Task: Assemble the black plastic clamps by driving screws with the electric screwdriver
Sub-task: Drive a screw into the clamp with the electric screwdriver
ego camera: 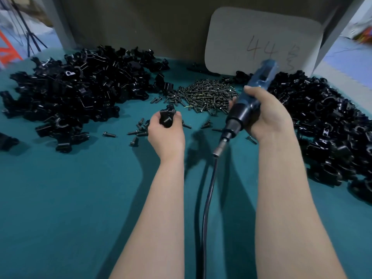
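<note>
My left hand (pixel 166 133) grips a black plastic clamp (pixel 167 116) just above the teal table, near a few loose screws. My right hand (pixel 263 115) is wrapped around the blue electric screwdriver (pixel 249 101), which is tilted with its blue end pointing up and away. Its black end points down toward me, where the dark cable (pixel 207 198) leaves it. The screwdriver hangs to the right of the clamp and does not touch it. A heap of dark screws (pixel 203 95) lies straight ahead between my hands.
A big pile of black clamp parts (pixel 66 93) covers the left of the teal table (pixel 60 198). Another pile of black clamps (pixel 330 129) fills the right side. A grey card (pixel 261 37) marked 44 leans on the back wall. Loose screws (pixel 136 131) lie scattered near my left hand.
</note>
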